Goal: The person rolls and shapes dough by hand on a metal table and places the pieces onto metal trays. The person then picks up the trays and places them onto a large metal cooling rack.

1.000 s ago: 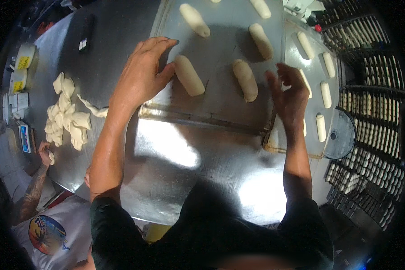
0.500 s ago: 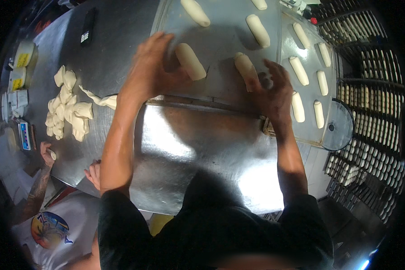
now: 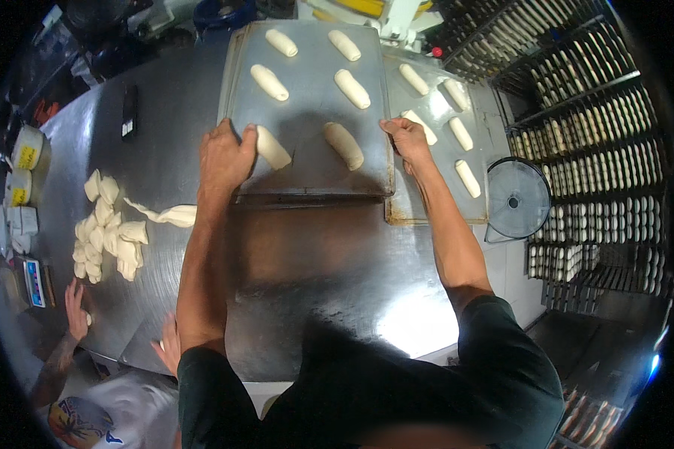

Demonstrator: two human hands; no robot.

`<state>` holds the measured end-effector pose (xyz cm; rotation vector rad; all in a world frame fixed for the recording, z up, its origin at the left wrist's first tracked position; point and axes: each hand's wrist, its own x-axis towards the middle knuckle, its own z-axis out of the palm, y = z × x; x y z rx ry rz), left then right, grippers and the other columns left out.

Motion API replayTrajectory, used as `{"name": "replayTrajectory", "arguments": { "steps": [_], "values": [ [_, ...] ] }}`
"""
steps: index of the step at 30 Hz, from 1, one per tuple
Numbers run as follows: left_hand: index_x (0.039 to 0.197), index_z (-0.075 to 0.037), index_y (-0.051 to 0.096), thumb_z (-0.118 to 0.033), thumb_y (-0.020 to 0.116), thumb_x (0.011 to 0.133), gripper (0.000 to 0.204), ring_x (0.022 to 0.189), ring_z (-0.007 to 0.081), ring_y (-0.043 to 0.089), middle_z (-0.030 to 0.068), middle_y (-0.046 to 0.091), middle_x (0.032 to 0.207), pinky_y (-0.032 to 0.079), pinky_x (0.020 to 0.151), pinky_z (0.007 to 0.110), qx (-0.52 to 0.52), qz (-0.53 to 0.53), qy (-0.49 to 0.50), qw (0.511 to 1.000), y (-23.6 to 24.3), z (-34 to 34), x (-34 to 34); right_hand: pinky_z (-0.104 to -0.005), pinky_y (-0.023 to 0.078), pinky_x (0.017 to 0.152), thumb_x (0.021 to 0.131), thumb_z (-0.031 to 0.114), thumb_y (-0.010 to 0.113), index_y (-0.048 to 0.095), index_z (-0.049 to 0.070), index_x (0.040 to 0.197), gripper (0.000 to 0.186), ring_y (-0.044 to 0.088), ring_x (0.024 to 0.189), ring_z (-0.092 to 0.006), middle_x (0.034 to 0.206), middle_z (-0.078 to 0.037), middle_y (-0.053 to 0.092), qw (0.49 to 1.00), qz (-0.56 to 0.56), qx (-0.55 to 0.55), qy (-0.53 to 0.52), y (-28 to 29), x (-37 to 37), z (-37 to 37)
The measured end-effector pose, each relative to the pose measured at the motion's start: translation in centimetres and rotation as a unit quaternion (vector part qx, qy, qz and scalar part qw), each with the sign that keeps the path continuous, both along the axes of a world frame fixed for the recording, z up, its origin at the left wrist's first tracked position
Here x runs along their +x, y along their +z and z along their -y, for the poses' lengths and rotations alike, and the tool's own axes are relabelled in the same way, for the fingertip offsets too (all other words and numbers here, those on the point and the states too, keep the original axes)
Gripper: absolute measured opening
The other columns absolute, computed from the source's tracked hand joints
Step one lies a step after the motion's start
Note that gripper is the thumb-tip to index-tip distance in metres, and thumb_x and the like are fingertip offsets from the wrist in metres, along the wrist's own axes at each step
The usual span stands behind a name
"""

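My left hand is closed on the left edge of a metal baking tray, its thumb close beside a dough roll. On the tray's right edge, my right hand pinches the rim between thumb and fingers. Several pale, elongated dough rolls lie in two columns on this tray. The near-right dough roll sits in my shadow, apart from both hands. This tray appears to rest on at least one other tray, whose edge shows at the left.
A second baking tray with several rolls lies at the right. Cut dough pieces and a twisted dough strip lie left on the steel table. A co-worker's hands work at lower left. Loaded racks stand right.
My hands have left the two near dough rolls and moved outward onto the tray's side edges. The view has shifted, so more of the tray's far end shows.
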<state>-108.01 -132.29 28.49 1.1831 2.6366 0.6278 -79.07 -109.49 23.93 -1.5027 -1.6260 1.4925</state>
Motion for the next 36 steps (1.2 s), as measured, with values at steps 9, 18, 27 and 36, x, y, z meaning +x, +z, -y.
{"name": "replayTrajectory", "arguments": {
  "steps": [9, 18, 27, 36],
  "values": [
    [0.134, 0.008, 0.059, -0.043, 0.041, 0.105, 0.06, 0.13, 0.0407, 0.054, 0.0265, 0.061, 0.136, 0.037, 0.113, 0.043, 0.127, 0.103, 0.016, 0.986, -0.9, 5.2, 4.6, -0.034, 0.054, 0.085, 0.093, 0.025, 0.074, 0.07, 0.003, 0.108, 0.027, 0.067, 0.093, -0.0181, 0.101, -0.007, 0.071, 0.928, -0.307, -0.183, 0.11, 2.5, 6.8, 7.0],
    [0.105, -0.005, 0.071, -0.069, 0.054, 0.096, 0.067, 0.102, 0.0169, 0.055, -0.0002, 0.062, 0.099, 0.038, 0.101, 0.036, 0.286, 0.443, 0.233, 0.818, -2.7, 14.1, 18.4, -0.0355, 0.059, 0.09, 0.09, 0.016, 0.072, 0.065, -0.001, 0.122, 0.037, 0.072, 0.096, -0.0223, 0.108, -0.012, 0.073, 0.822, -0.459, -0.331, 0.064, 0.9, 23.9, 18.2],
    [0.106, -0.006, 0.069, -0.05, 0.052, 0.104, 0.048, 0.092, 0.0144, 0.058, 0.0013, 0.063, 0.093, 0.045, 0.086, 0.029, 0.306, 0.446, 0.169, 0.824, 6.0, 11.0, 44.3, -0.0441, 0.056, 0.098, 0.087, 0.011, 0.068, 0.06, -0.005, 0.128, 0.045, 0.07, 0.107, -0.0299, 0.119, -0.018, 0.07, 0.801, -0.45, -0.378, 0.116, 5.9, 50.0, 12.4],
    [0.108, -0.007, 0.064, -0.046, 0.061, 0.099, 0.04, 0.101, 0.0204, 0.06, 0.0048, 0.066, 0.106, 0.049, 0.09, 0.037, 0.245, 0.623, 0.13, 0.731, -1.6, 1.5, 50.2, -0.0475, 0.055, 0.102, 0.085, 0.01, 0.061, 0.053, -0.007, 0.136, 0.054, 0.067, 0.114, -0.0346, 0.128, -0.022, 0.065, 0.84, -0.496, -0.208, -0.074, 5.9, 68.3, 9.0]
  ]
}}
